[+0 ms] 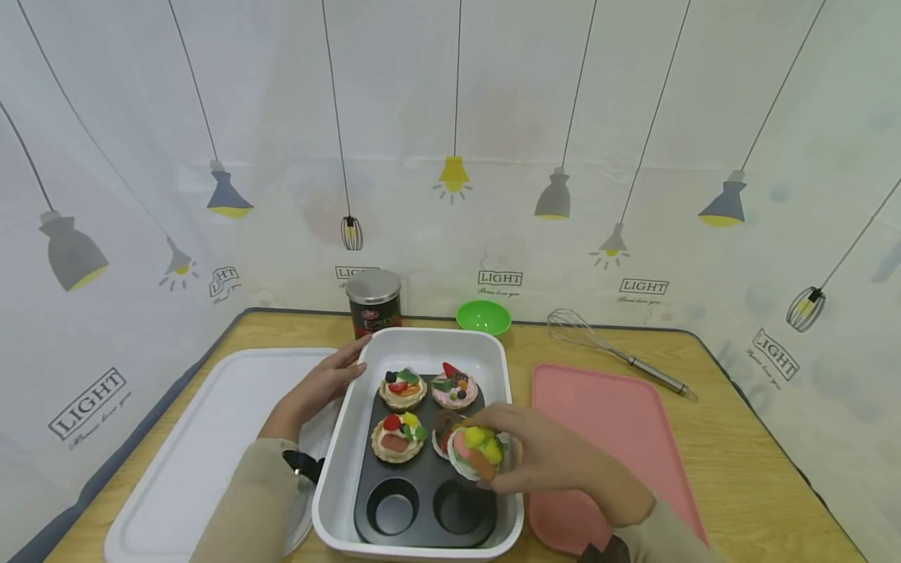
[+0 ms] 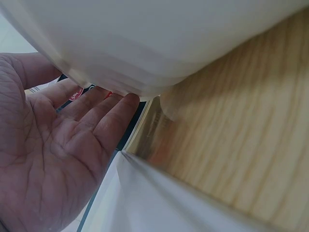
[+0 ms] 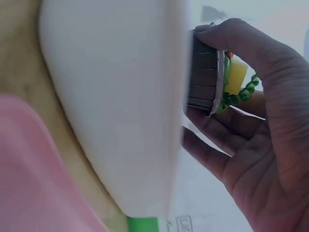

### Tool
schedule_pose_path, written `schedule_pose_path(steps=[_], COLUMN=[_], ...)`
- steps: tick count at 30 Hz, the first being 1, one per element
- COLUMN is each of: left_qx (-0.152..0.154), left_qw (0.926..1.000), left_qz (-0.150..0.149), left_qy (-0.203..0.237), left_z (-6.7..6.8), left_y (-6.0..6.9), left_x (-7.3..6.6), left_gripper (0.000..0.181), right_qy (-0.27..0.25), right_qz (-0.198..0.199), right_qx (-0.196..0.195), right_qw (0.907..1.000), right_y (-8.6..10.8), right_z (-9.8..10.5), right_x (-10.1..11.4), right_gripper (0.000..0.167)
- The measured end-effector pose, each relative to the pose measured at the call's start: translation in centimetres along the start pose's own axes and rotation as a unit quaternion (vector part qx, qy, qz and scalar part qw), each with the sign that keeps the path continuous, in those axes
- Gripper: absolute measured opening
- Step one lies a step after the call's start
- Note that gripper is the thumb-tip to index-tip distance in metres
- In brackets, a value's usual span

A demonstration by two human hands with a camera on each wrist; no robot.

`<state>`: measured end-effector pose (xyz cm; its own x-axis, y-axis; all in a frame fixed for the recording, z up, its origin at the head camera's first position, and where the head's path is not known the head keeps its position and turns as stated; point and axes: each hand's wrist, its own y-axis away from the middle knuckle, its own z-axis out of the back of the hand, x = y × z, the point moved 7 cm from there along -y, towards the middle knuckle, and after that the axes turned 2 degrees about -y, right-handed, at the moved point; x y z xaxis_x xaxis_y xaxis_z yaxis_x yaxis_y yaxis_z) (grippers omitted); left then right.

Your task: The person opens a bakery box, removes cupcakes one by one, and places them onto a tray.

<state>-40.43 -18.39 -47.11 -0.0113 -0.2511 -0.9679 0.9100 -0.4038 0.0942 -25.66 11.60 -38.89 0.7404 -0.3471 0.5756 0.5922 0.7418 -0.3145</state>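
Note:
My right hand [image 1: 542, 450] pinches a fruit tart [image 1: 475, 452] between thumb and fingers, above the right side of the dark muffin tin [image 1: 426, 500]. Its pleated brown side and yellow and green topping show in the right wrist view. Behind it, a tart with a brown topping [image 1: 443, 426] is partly hidden. Three more tarts, including one with a strawberry [image 1: 454, 387], sit in the tin's cups; the two front cups are bare. The tin lies inside a white rectangular basin [image 1: 329, 489]. With fingers extended, my left hand [image 1: 327, 391] touches that basin's left wall.
A white tray [image 1: 204, 438] lies left of the basin, a pink tray [image 1: 633, 422] right. Behind stand an espresso can [image 1: 375, 303] and a green bowl [image 1: 484, 317]. A whisk [image 1: 619, 352] lies at the back right of the wooden table [image 1: 732, 469].

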Motion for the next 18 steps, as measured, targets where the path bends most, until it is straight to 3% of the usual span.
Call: schedule_pose_path(steps=[5,8,14,18], left_qx=[-0.002,-0.002,0.002,0.003], left_qw=[1.0,1.0,1.0,1.0], left_qz=[-0.001,-0.001,-0.004,-0.003], left_qy=[-0.001,0.0,0.006,0.007], left_z=[-0.1,-0.2,-0.1,0.0], left_y=[0.1,0.1,0.1,0.0], left_x=[-0.1,-0.1,-0.1,0.1], left_gripper=[0.062,0.062,0.062,0.062], right_qy=[0.001,0.004,-0.002,0.006], right_qz=[0.023,0.018,-0.059,-0.104], right_qx=[-0.048,-0.069,-0.101,-0.141], right_qw=[0.9986,0.9974,0.9931,0.9845], right_y=[0.5,0.9,2.3,3.4], right_z=[2.6,4.0,6.8,8.3], right_x=[-0.6,-1.4,-4.8,-8.2], right_gripper=[0.06,0.06,0.059,0.058])
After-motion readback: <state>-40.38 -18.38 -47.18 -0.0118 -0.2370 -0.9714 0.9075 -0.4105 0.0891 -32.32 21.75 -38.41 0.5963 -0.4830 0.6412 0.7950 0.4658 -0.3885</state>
